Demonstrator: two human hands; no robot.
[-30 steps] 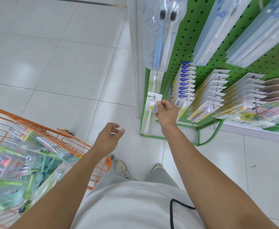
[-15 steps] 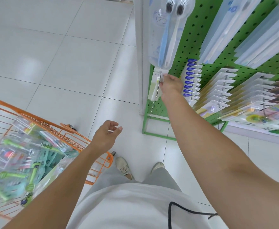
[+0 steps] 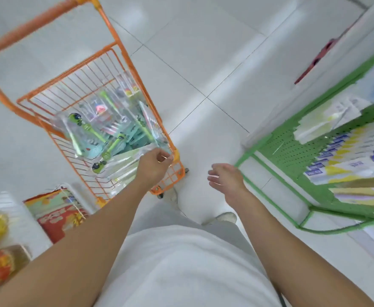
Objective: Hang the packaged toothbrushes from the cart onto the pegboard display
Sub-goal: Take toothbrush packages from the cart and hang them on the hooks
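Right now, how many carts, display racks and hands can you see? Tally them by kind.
Cart: 1
Pegboard rack: 1
Hands: 2, left hand gripping a clear package, right hand empty
Total: 4
The cart's packages are too blurred to count.

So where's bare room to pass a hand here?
Bare floor lies between the orange cart and the green pegboard; the right hand hangs there. The cart is crowded with toothbrush packs, where the left hand reaches.
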